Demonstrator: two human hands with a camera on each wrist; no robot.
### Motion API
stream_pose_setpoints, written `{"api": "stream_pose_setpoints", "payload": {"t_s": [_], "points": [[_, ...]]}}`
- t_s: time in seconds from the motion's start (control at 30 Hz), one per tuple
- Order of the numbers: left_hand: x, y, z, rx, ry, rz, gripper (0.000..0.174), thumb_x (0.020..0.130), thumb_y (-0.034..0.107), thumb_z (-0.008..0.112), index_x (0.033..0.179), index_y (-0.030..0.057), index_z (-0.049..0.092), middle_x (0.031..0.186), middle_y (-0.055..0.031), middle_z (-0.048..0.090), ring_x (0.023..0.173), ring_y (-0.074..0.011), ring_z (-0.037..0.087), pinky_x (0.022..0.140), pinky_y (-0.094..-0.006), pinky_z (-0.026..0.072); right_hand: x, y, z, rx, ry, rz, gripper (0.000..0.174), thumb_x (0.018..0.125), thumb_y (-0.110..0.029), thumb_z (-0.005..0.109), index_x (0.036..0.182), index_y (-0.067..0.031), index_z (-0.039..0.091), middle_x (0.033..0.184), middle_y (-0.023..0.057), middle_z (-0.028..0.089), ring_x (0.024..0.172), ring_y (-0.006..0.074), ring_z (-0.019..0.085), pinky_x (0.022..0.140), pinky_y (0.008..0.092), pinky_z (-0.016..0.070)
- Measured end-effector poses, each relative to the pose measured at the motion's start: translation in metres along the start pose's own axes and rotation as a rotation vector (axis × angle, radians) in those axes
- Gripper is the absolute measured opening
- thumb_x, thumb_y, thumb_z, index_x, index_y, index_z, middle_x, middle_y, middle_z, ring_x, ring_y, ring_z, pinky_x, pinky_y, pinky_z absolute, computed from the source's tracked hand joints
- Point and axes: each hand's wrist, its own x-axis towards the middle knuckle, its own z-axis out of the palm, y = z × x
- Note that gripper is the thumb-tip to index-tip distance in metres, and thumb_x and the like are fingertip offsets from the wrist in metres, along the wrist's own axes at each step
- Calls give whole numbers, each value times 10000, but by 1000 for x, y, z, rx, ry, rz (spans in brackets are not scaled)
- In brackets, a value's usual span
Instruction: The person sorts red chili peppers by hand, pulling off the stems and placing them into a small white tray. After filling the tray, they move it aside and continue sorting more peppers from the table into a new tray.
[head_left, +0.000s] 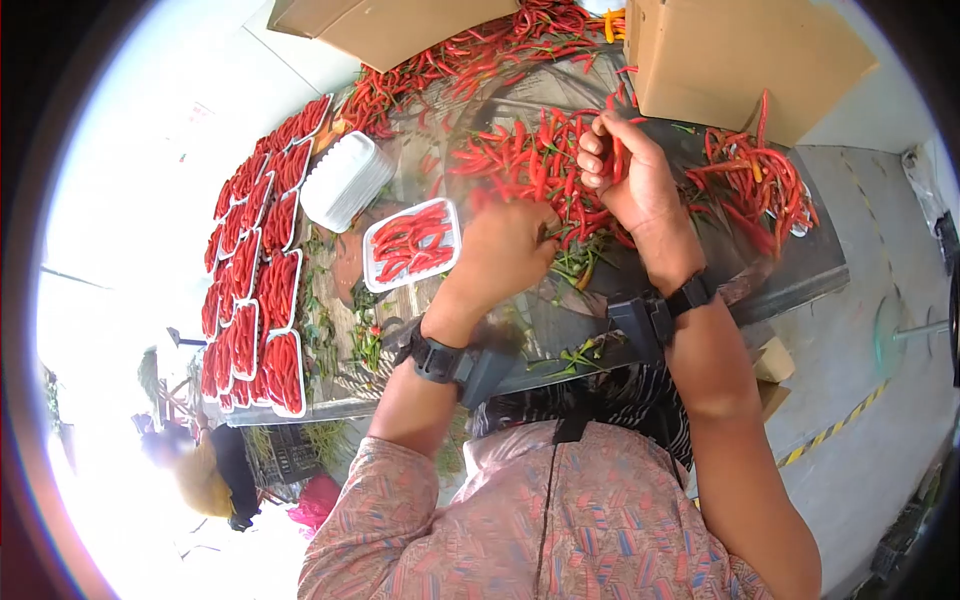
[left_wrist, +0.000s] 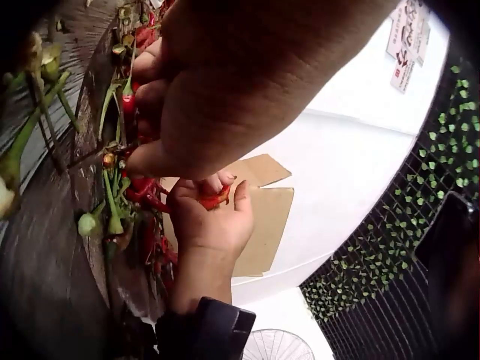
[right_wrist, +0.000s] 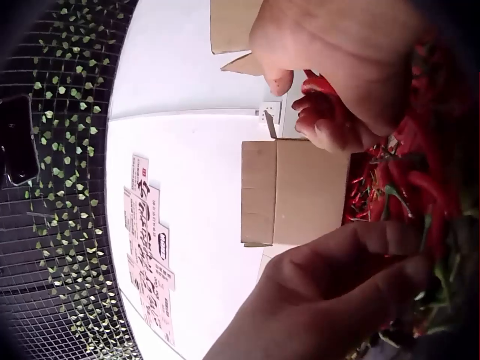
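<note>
The right hand (head_left: pixel 635 180) curls its fingers round red chilies (head_left: pixel 617 150) above the pile; in the right wrist view the right hand (right_wrist: pixel 345 52) has red chilies (right_wrist: pixel 324 86) between fingers and palm. Lower and to its left, the left hand (head_left: pixel 505 250) is bent down over the heap of chilies (head_left: pixel 540 165). In the left wrist view a chili with a green stem (left_wrist: pixel 129 101) lies at the curled fingers of the left hand (left_wrist: pixel 217 97), which seem to pinch it. The right wrist view shows the left fingertips beside green stems, partly hidden.
A white tray of chilies (head_left: pixel 412 245) lies left of the left hand, with stacked empty trays (head_left: pixel 345 180) behind it. Several filled trays (head_left: pixel 245 260) line the table's left side. Cardboard boxes (head_left: pixel 740 65) stand at the back, and more chilies (head_left: pixel 765 185) lie at the right.
</note>
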Motion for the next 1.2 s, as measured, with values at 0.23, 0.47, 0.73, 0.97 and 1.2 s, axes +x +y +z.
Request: {"api": "stream_pose_setpoints", "payload": {"t_s": [0.23,0.47,0.73,0.97,1.2], "points": [[-2,-13,0,-208,12,-54,84,776,87,686,806,26,637,730,-80,640,638,-163,605,609,-308,477,-8,1,12,-286,-27,15,165,921,-236,618,836,-110,554,700,-41,472,563,45,412,489,189,305],[-6,-16,-20,-691,-22,-138,58,811,42,671,839,-3,648,738,4,614,675,-61,534,603,-236,439,-12,1,17,-557,-66,63,245,857,-191,664,968,26,654,879,67,672,749,95,635,654,246,515],[-1,-8,-15,-450,-109,-17,131,835,74,659,950,28,700,806,-41,676,685,-85,573,626,-255,465,-12,0,15,-528,0,28,217,858,-204,662,930,2,661,842,30,654,722,79,613,643,220,483],[12,3,5,87,78,143,223,803,131,601,1011,135,678,857,-155,659,755,-334,644,661,-419,515,-6,1,8,-549,30,-19,106,900,-165,632,853,-80,591,623,-80,393,508,21,309,468,209,230],[23,9,9,354,102,73,90,786,159,631,853,109,665,852,-99,618,756,-305,652,633,-433,511,-6,1,9,-538,57,-1,95,899,-172,629,879,-86,594,620,-87,383,510,22,311,469,208,242]]}}
